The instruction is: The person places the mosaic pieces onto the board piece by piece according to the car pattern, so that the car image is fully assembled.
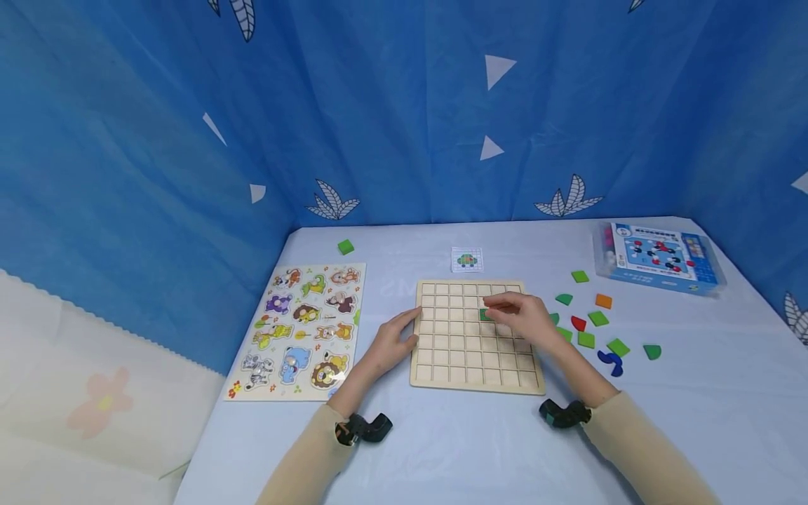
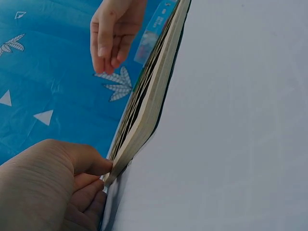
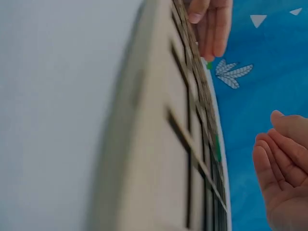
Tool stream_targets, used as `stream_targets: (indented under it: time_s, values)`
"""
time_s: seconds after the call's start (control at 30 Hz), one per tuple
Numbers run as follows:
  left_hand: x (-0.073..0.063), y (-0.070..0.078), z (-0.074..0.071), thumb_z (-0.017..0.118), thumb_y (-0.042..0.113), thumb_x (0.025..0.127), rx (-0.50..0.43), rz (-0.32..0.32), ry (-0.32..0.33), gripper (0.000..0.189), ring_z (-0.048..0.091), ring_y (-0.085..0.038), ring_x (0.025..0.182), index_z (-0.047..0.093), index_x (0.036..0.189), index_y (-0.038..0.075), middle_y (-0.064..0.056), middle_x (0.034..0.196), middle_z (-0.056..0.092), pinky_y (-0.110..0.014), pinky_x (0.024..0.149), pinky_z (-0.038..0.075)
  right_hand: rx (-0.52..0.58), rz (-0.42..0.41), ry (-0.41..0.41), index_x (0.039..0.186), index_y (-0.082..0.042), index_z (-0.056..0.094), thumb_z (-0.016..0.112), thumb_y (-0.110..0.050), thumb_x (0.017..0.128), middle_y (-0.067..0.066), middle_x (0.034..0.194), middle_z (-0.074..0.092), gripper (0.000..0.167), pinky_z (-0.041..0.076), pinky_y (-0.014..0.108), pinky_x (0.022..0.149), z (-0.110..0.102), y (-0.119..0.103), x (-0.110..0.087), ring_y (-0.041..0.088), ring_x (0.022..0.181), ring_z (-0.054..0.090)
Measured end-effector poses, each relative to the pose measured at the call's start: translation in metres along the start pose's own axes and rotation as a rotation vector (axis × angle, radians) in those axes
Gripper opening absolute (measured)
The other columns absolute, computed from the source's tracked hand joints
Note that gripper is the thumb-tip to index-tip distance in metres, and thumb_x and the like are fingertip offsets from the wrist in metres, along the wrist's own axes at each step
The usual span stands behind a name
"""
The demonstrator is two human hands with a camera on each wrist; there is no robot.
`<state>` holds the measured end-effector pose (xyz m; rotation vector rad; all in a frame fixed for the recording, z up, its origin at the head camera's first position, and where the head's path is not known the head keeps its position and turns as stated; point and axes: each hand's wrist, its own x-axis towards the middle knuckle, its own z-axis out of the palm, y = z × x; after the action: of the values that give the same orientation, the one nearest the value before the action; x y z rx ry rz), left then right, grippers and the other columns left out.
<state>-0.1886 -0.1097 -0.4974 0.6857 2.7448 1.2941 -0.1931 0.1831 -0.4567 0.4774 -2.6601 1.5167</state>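
Note:
A wooden grid board [image 1: 447,358] lies flat in front of the person. The left hand [image 1: 389,345] is at its left side, thumb and fingertips touching the rim; the left wrist view shows the thumb [image 2: 96,162] against the board's edge. Over the upper right part of the grid hovers the right hand [image 1: 527,319], its fingers loosely bent and holding nothing. Just below those fingertips, a green piece [image 1: 485,315] sits in a grid cell, partly covered by the hand in the head view. In the right wrist view, the same green piece [image 3: 218,148] shows as a thin strip on the board.
Loose green squares [image 1: 586,340], an orange square [image 1: 603,301], a red piece [image 1: 578,323] and blue curved pieces [image 1: 610,360] lie on the right. A pattern card [image 1: 467,260] lies behind the board. An animal puzzle [image 1: 303,330] is left; a boxed set [image 1: 659,258] stands back right.

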Motion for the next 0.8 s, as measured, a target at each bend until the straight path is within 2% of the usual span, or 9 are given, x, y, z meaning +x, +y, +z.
stream_targets:
  time_s: [0.1, 0.17, 0.33, 0.4, 0.5, 0.57, 0.6, 0.73, 0.8]
  values:
    - [0.000, 0.000, 0.000, 0.060, 0.003, 0.088, 0.002, 0.002, 0.002, 0.055, 0.040, -0.025, 0.130, 0.044, 0.140, 0.003, -0.013, 0.141, 0.045, -0.033, 0.109, 0.032, 0.046, -0.005, 0.022, 0.114, 0.001, 0.066, 0.068, -0.021, 0.088, 0.010, 0.110, 0.066, 0.034, 0.055, 0.020, 0.073, -0.016, 0.009, -0.003, 0.017, 0.089, 0.065]
    - [0.000, 0.000, 0.001, 0.060, 0.003, 0.087, 0.000, -0.002, 0.004, 0.055, 0.040, -0.024, 0.130, 0.044, 0.140, 0.004, -0.012, 0.141, 0.045, -0.032, 0.109, 0.032, 0.076, -0.023, 0.041, 0.116, -0.004, 0.066, 0.068, -0.022, 0.088, 0.006, 0.110, 0.066, 0.033, 0.054, 0.017, 0.072, -0.029, 0.026, -0.004, 0.012, 0.090, 0.064]
    - [0.000, 0.000, 0.001, 0.060, 0.003, 0.087, 0.003, -0.009, 0.005, 0.055, 0.041, -0.024, 0.130, 0.044, 0.140, 0.004, -0.012, 0.141, 0.045, -0.033, 0.109, 0.032, 0.054, 0.050, 0.110, 0.121, -0.011, 0.065, 0.066, -0.027, 0.089, 0.008, 0.113, 0.065, 0.036, 0.051, 0.012, 0.071, -0.067, 0.044, -0.018, 0.009, 0.092, 0.063]
    - [0.000, 0.000, 0.001, 0.060, 0.003, 0.087, 0.004, -0.010, 0.004, 0.055, 0.040, -0.025, 0.130, 0.044, 0.140, 0.004, -0.012, 0.141, 0.045, -0.034, 0.109, 0.032, -0.009, 0.110, 0.155, 0.123, -0.011, 0.064, 0.064, -0.033, 0.090, 0.009, 0.114, 0.065, 0.039, 0.051, 0.011, 0.072, -0.080, 0.046, -0.026, 0.007, 0.093, 0.062]
    - [0.000, 0.000, 0.000, 0.060, 0.003, 0.087, 0.004, -0.016, 0.003, 0.055, 0.040, -0.024, 0.130, 0.044, 0.140, 0.004, -0.012, 0.141, 0.045, -0.033, 0.109, 0.031, -0.079, 0.138, 0.244, 0.124, -0.020, 0.064, 0.063, -0.043, 0.088, 0.001, 0.112, 0.065, 0.043, 0.049, 0.007, 0.069, -0.098, 0.088, -0.033, 0.000, 0.090, 0.060]
    - [0.000, 0.001, -0.001, 0.060, 0.003, 0.088, 0.000, -0.015, 0.003, 0.055, 0.040, -0.025, 0.131, 0.044, 0.140, 0.003, -0.012, 0.141, 0.045, -0.034, 0.109, 0.031, -0.136, 0.191, 0.288, 0.125, -0.018, 0.063, 0.062, -0.047, 0.087, 0.003, 0.113, 0.065, 0.048, 0.049, 0.007, 0.070, -0.106, 0.089, -0.040, 0.001, 0.091, 0.060]
    - [0.000, 0.001, 0.000, 0.060, 0.003, 0.087, -0.001, -0.015, 0.004, 0.055, 0.040, -0.025, 0.131, 0.044, 0.140, 0.003, -0.013, 0.141, 0.045, -0.034, 0.109, 0.031, -0.149, 0.203, 0.314, 0.125, -0.018, 0.063, 0.062, -0.049, 0.087, 0.001, 0.111, 0.064, 0.049, 0.048, 0.005, 0.070, -0.110, 0.096, -0.043, -0.003, 0.090, 0.059]
    - [0.000, 0.000, 0.000, 0.060, 0.001, 0.087, -0.009, -0.004, 0.010, 0.055, 0.040, -0.026, 0.130, 0.044, 0.140, 0.002, -0.014, 0.140, 0.045, -0.035, 0.109, 0.032, -0.151, 0.282, 0.366, 0.124, -0.006, 0.062, 0.064, -0.038, 0.089, 0.010, 0.112, 0.064, 0.047, 0.043, 0.001, 0.070, -0.118, 0.065, -0.060, -0.006, 0.086, 0.056]
    - [0.000, 0.000, 0.001, 0.060, 0.001, 0.087, -0.012, 0.001, 0.010, 0.055, 0.040, -0.026, 0.130, 0.044, 0.140, 0.002, -0.014, 0.140, 0.046, -0.035, 0.109, 0.032, -0.199, 0.285, 0.379, 0.122, -0.002, 0.062, 0.064, -0.034, 0.090, 0.012, 0.110, 0.065, 0.045, 0.041, -0.001, 0.068, -0.120, 0.063, -0.066, -0.003, 0.085, 0.057]
